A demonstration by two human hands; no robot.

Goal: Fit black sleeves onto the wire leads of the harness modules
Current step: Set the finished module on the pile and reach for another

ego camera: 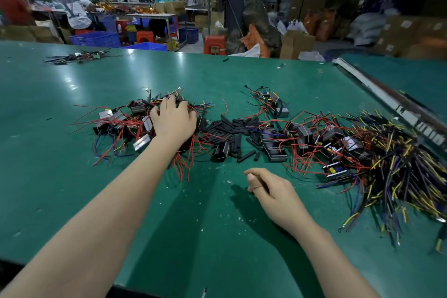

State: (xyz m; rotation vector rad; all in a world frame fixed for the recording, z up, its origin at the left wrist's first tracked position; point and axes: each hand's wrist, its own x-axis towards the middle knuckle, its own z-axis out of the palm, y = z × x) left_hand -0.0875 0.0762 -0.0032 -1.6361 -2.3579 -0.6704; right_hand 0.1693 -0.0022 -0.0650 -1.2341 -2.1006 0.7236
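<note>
My left hand lies palm down on a heap of harness modules with red and blue leads, left of centre on the green table. Its fingers spread into the wires, and what they touch underneath is hidden. Just to the right lies a pile of short black sleeves. More modules with red leads sit beyond the sleeves. My right hand hovers low over bare table in front of the sleeves, fingers loosely curled, with nothing visible in it.
A large tangle of black, yellow and blue wires covers the table's right side beside a metal rail. A small wire bundle lies at the far left. People work at benches behind, among crates and cartons.
</note>
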